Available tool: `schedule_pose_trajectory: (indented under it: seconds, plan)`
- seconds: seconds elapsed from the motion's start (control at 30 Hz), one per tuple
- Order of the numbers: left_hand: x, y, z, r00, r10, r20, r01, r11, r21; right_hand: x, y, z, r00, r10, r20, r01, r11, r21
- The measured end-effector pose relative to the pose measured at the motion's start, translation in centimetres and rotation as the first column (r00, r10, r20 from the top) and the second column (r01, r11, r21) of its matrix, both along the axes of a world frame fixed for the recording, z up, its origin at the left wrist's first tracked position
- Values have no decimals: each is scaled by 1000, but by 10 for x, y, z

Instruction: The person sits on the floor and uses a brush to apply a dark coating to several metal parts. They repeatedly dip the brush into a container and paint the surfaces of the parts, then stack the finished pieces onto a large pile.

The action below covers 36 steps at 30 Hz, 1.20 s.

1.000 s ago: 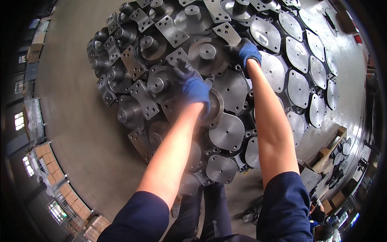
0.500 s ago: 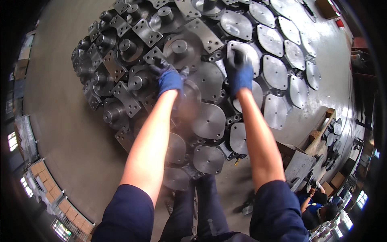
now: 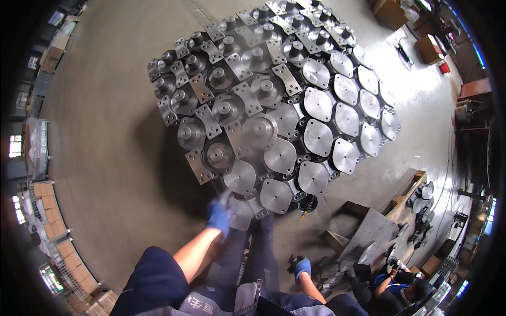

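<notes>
A brown cardboard box (image 3: 391, 11) sits on the concrete floor at the top right edge, beyond the far end of the spread of metal parts; a second, lighter tan cardboard box (image 3: 428, 47) with a pale top stands to its right, and a small red rectangular container (image 3: 446, 67) lies just beside that one; a small brown carton (image 3: 433, 264) rests near the lower right rim; stacked tan cartons (image 3: 46, 201) line the left rim, too bent by the lens to tell apart; no labels, signs or screens can be made out.

Two blue-gloved hands (image 3: 217, 216), one stack of grey metal flanges (image 3: 279, 100) (too many to count).
</notes>
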State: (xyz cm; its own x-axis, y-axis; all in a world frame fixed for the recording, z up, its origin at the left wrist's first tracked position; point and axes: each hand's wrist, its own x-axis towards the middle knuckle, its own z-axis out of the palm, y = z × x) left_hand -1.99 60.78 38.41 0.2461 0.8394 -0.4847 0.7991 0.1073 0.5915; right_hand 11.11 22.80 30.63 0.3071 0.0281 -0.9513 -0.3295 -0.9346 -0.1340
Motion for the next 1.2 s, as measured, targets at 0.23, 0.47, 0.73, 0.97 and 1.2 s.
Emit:
schedule_pose_trajectory:
  seconds: [0.23,0.47,0.73,0.97,1.2]
  plan:
    - [-243,-72,-39,625,-651,-431,342,725,-598,-5,-115,-4,916,381,-125,-361,919,156]
    - [-283,-66,44,693,-544,-473,278,808,-520,36,-82,72,930,366,23,-361,904,227]
    - [-323,-138,55,840,-310,-445,79,882,-464,18,-70,186,979,185,88,-204,918,341]
    - [-289,-179,52,801,-442,-404,250,860,-444,-35,-167,218,960,263,93,-270,960,78]
    - [-264,-216,27,660,-551,-510,500,830,-248,-115,-299,224,997,-34,64,30,997,75]
